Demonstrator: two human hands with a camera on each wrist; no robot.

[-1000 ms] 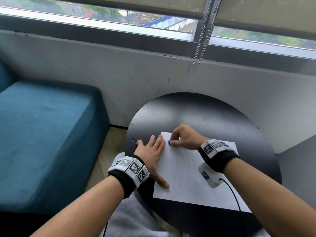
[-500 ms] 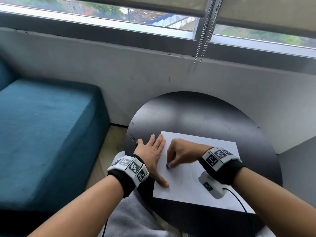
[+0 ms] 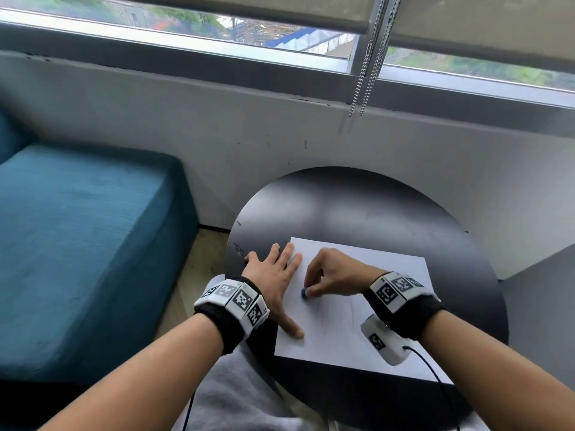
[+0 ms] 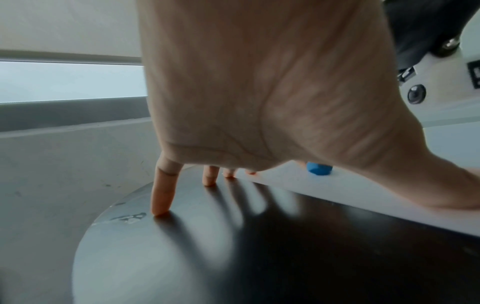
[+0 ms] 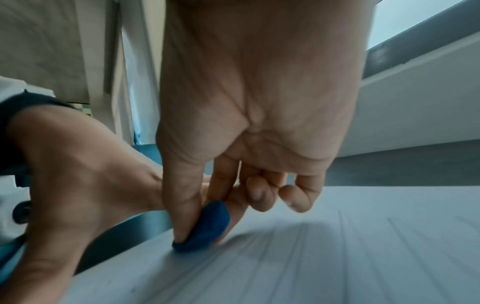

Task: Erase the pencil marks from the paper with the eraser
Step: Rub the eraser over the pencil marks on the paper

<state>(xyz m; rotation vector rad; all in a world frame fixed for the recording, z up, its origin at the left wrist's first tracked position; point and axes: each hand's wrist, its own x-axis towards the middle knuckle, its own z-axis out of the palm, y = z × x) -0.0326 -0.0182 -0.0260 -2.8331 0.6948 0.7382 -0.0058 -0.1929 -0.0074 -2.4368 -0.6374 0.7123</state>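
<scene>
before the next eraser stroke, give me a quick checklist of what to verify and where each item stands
1. Eraser gripped: ok, the right hand pinches the blue eraser between thumb and fingers.
2. Eraser on the paper: ok, its tip touches the sheet.
3. Paper held down: ok, the left hand lies flat, with its thumb and some fingertips on the sheet's left edge.
4. Paper fully on the table: cannot tell, the near right corner is hidden by the forearm.
5. Pencil marks left: not ok, faint lines still show right of the eraser.
6. Left hand clear of the eraser: ok, a gap shows.
</scene>
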